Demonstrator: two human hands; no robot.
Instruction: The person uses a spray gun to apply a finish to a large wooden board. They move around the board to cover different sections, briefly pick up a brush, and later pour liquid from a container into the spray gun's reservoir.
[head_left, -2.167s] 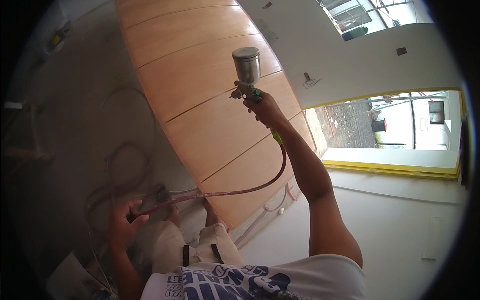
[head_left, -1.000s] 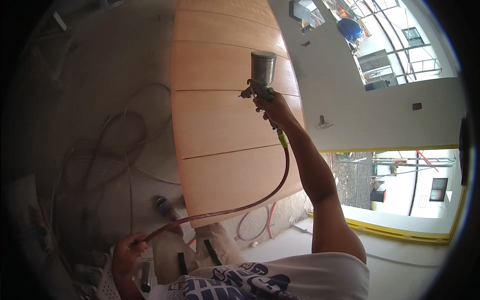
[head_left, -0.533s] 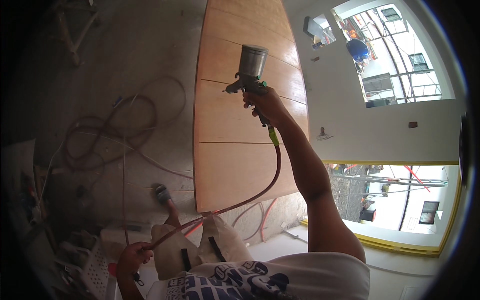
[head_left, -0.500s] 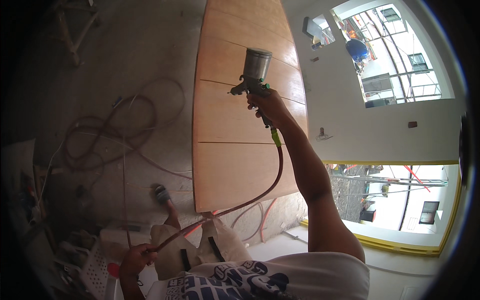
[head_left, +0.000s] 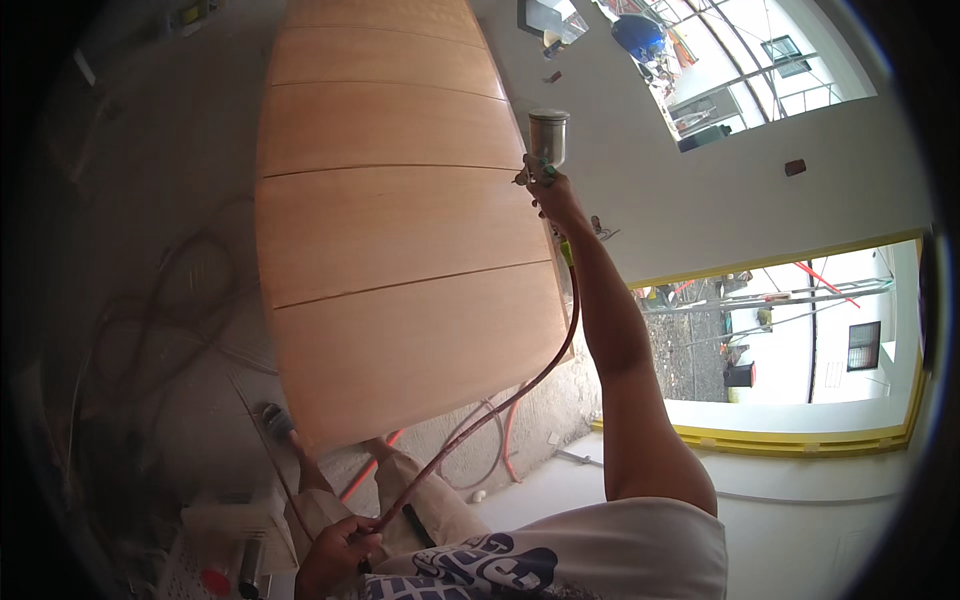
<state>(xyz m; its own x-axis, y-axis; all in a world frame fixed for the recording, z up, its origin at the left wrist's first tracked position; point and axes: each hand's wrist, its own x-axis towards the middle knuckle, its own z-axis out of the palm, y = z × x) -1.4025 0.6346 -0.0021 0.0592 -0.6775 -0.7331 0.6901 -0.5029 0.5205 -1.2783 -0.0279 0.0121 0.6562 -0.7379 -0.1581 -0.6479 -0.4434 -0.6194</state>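
Observation:
My right hand (head_left: 558, 198) is closed round the grip of a spray gun (head_left: 545, 172) with a metal cup (head_left: 548, 135) on top. The gun is at the right edge of a long wooden panel (head_left: 420, 230) crossed by dark grooves. A reddish-brown air hose (head_left: 500, 405) drops from a green fitting (head_left: 568, 252) under the grip and curves back towards me. Down by my lap, my left hand (head_left: 343, 545) is closed on that hose. Whether the gun touches the panel cannot be made out; it looks apart from it.
Coiled hose (head_left: 165, 290) lies on the dim floor to the left. A white basket (head_left: 185, 560) with bottles stands at lower left. Along the right runs a white wall (head_left: 720, 220) with a yellow-edged opening (head_left: 760, 437). An orange hose (head_left: 370, 480) passes below the panel.
My right hand and the spray gun have gone from over the panel to its right edge. My left hand, still on the hose, has shifted right, and the view has turned.

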